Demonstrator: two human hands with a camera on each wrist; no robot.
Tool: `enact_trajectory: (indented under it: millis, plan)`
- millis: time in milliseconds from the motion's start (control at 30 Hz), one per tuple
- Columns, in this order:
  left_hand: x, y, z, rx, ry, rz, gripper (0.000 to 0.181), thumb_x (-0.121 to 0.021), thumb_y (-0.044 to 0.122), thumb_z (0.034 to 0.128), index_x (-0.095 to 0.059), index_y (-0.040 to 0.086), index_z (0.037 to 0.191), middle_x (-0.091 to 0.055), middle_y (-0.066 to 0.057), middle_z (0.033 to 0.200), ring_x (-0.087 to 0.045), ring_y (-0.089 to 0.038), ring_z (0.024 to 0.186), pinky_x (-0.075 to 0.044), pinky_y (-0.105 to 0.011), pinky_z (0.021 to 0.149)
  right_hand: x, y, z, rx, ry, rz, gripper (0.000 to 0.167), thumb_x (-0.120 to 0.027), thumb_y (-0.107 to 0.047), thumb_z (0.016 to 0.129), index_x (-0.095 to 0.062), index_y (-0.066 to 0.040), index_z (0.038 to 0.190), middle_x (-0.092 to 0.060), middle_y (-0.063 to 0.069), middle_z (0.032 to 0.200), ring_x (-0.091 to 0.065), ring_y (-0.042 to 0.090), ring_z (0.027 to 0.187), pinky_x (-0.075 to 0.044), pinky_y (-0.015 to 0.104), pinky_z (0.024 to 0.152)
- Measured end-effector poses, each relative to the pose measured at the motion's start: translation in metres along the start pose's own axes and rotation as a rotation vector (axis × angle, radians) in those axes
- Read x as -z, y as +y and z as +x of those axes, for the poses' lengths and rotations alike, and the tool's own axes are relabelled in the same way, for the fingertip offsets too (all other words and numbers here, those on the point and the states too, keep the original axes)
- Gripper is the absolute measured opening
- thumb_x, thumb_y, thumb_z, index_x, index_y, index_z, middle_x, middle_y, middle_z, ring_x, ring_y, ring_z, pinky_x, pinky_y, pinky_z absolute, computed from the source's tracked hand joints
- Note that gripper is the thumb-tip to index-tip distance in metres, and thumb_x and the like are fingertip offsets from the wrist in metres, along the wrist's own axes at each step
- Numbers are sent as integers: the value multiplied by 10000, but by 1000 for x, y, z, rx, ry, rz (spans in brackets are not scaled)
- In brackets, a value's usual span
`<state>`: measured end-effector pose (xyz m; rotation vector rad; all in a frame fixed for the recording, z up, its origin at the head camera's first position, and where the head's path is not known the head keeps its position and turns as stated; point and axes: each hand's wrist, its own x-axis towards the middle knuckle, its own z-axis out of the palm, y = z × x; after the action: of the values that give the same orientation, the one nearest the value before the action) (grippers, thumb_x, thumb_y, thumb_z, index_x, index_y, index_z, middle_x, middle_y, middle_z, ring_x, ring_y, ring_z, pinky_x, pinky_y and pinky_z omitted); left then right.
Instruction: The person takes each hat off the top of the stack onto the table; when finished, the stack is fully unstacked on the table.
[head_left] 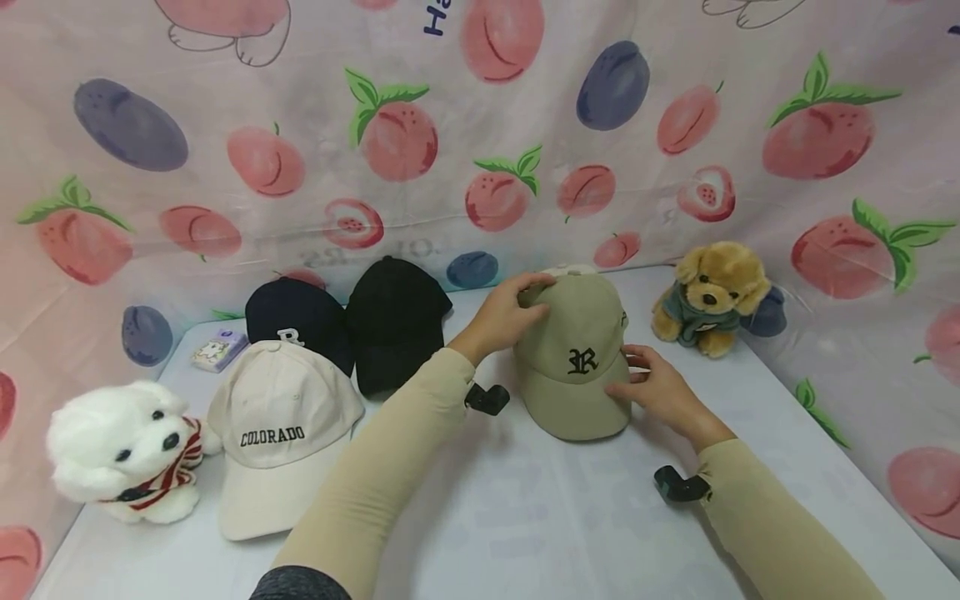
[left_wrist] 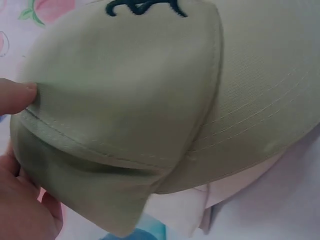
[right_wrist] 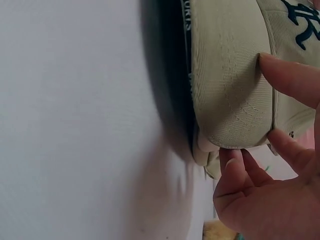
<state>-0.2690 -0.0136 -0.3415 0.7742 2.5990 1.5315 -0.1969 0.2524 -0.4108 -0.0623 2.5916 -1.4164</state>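
An olive-beige cap [head_left: 573, 333] with a dark R stands brim forward, right of the table's middle; a paler cap [left_wrist: 175, 206] shows beneath it in the left wrist view. The left hand [head_left: 506, 317] grips the cap's crown at its upper left side, thumb on the fabric and fingers behind it. The right hand [head_left: 667, 392] pinches the brim's right edge, thumb [right_wrist: 287, 75] on top and fingertips at the rim and underneath.
To the left are a cream COLORADO cap [head_left: 281, 425], a navy cap [head_left: 296, 312], a black cap [head_left: 397, 325], a white plush dog [head_left: 120, 442] and a small purple packet [head_left: 220, 350]. A brown plush dog [head_left: 708, 300] sits at the back right.
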Motion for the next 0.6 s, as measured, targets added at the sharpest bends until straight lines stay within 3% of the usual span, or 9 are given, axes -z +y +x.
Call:
enact_trajectory:
  millis: [267,600]
  plan:
    - [13,9,-8,-10,-77,-27,369,-608,145,1013,-601,195,1378,-518,6,1448,-448,-126,1343,-394,-318,1070,2,-6,-3,10,-15,-30,853,-772,-286,894,-293,4,1538,-372,272,1499,-492,398,1231,-486,426,868]
    - [24,13,-17,-9,-109,-80,365,-648,157,992,-623,173,1356,-536,28,1422,-470,-85,1304,-409,-314,1053,-2,-12,-6,65,-24,-43,823,-782,-278,885,-342,19,1514,-426,232,1470,-534,355,1167,-490,390,862]
